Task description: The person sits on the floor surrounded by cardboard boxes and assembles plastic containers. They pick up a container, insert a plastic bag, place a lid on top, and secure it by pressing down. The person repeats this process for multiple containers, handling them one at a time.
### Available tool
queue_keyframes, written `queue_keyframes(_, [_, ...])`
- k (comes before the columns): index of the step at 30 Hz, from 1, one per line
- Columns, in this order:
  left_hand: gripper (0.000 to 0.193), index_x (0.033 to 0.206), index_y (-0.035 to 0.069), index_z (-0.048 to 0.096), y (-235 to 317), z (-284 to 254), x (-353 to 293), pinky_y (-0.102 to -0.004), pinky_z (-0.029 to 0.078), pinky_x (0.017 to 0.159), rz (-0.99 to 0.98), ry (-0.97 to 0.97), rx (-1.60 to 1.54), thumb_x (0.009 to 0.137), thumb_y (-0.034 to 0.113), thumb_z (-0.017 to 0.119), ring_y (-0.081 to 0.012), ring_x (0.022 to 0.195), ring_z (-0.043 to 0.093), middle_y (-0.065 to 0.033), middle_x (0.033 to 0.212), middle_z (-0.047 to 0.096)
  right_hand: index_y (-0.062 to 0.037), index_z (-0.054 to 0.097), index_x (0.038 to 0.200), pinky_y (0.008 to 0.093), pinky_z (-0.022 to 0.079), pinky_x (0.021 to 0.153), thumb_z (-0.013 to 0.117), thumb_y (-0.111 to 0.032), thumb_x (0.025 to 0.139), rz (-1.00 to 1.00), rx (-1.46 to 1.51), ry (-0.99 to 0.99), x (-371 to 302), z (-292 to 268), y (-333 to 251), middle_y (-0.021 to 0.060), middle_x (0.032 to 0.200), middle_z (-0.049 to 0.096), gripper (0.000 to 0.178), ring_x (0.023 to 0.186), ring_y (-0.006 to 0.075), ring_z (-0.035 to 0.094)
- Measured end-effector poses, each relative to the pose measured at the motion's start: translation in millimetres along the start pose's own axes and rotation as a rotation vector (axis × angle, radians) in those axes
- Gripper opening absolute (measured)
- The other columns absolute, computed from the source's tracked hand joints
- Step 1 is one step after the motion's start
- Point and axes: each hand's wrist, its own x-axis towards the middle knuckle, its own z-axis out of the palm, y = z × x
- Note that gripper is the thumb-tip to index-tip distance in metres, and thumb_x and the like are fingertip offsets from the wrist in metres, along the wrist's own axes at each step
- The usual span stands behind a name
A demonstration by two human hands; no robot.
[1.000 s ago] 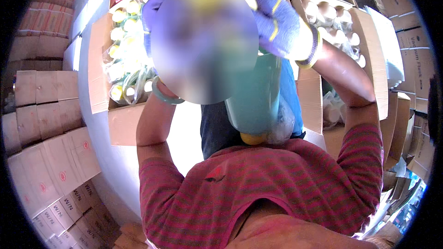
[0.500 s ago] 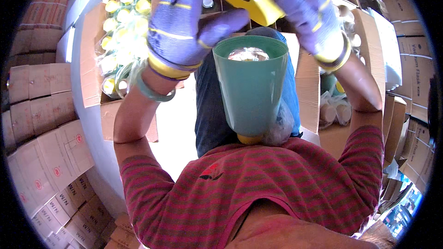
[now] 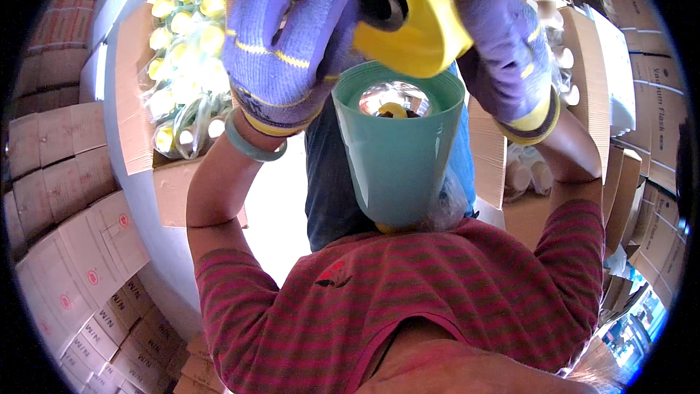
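A pale green vacuum flask body (image 3: 401, 160) stands in my lap, leaning against my striped shirt, with its wide mouth facing up. Inside that mouth shows a shiny silvery liner (image 3: 375, 95). Just above its far rim, a yellow plastic flask top (image 3: 430, 22) with a dark round opening is tilted in the air. My left hand (image 3: 284, 51), in a purple knitted glove, has its fingers closed at the top's left side. On the other side my gloved right hand (image 3: 507, 58) grips its edge. Parts of the left fingertips are hidden.
On the left is an open carton (image 3: 138, 117) of bagged bottles with yellow caps (image 3: 182, 22). Another open carton (image 3: 587, 80) with pale bottles stands on the right. Stacked boxes (image 3: 73, 248) line the left wall, and more boxes (image 3: 649, 109) rise at far right.
Both hands have brought the yellow flask top down and nearer, to just above the flask body's mouth. The top has turned so its dark opening shows more. The flask body has hardly moved.
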Motion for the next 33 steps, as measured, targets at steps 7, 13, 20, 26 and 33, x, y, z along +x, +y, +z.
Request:
queue_keyframes(7, [0.059, 0.114, 0.000, 0.065, -9.1, 13.8, -14.3, -0.0386, 0.051, 0.078, 0.018, -0.014, -0.035, 0.063, 0.022, 0.083, -0.0322, 0.094, 0.060, -0.0177, 0.111, 0.059, 0.0036, 0.036, 0.143, 0.0289, 0.039, 0.104, 0.052, -0.033, 0.099, 0.054, -0.126, 0.157, -11.0, -9.3, 18.4, 0.0147, 0.135, 0.051, 0.060, 0.123, 0.0199, 0.051])
queue_keyframes(13, [0.038, 0.103, 0.009, 0.071, -8.3, -5.4, 17.9, -0.0393, 0.047, 0.096, 0.279, -0.348, -0.053, 0.066, 0.008, 0.076, -0.0284, 0.113, 0.056, -0.0111, 0.123, 0.059, -0.0020, 0.052, 0.130, 0.0256, 0.043, 0.097, 0.057, -0.024, 0.097, 0.122, 0.515, 0.358, -12.2, -32.4, 45.9, 0.0085, 0.130, 0.058, 0.040, 0.112, 0.0141, 0.057])
queue_keyframes(20, [0.023, 0.090, 0.001, 0.067, -35.5, -20.3, -31.8, -0.0521, 0.042, 0.101, -0.048, 0.109, -0.501, 0.088, 0.024, 0.061, -0.0338, 0.107, 0.063, -0.0196, 0.117, 0.064, 0.0040, 0.059, 0.124, 0.0325, 0.049, 0.091, 0.070, -0.023, 0.082, -0.018, -0.833, -0.226, -9.3, -81.3, 5.7, 0.0178, 0.118, 0.065, 0.052, 0.103, 0.0251, 0.065])
queue_keyframes(26, [0.049, 0.124, -0.005, 0.057, -38.1, 26.7, -85.7, -0.0398, 0.041, 0.104, -0.608, -0.111, -0.935, 0.100, 0.034, 0.041, -0.0297, 0.119, 0.056, -0.0201, 0.126, 0.059, 0.0045, 0.056, 0.127, 0.0389, 0.044, 0.101, 0.073, -0.017, 0.080, -0.187, -0.753, -0.679, 3.5, -71.0, 10.0, 0.0232, 0.130, 0.056, 0.054, 0.120, 0.0354, 0.055])
queue_keyframes(33, [0.053, 0.112, -0.002, 0.066, -13.4, 48.5, -84.6, -0.0357, 0.045, 0.097, -0.501, -0.281, -1.259, 0.104, 0.036, 0.030, -0.0297, 0.112, 0.060, -0.0189, 0.122, 0.061, 0.0021, 0.059, 0.126, 0.0385, 0.045, 0.100, 0.073, -0.013, 0.082, -0.195, -0.726, -0.679, -9.5, -75.0, 20.6, 0.0203, 0.130, 0.057, 0.049, 0.121, 0.0338, 0.055])
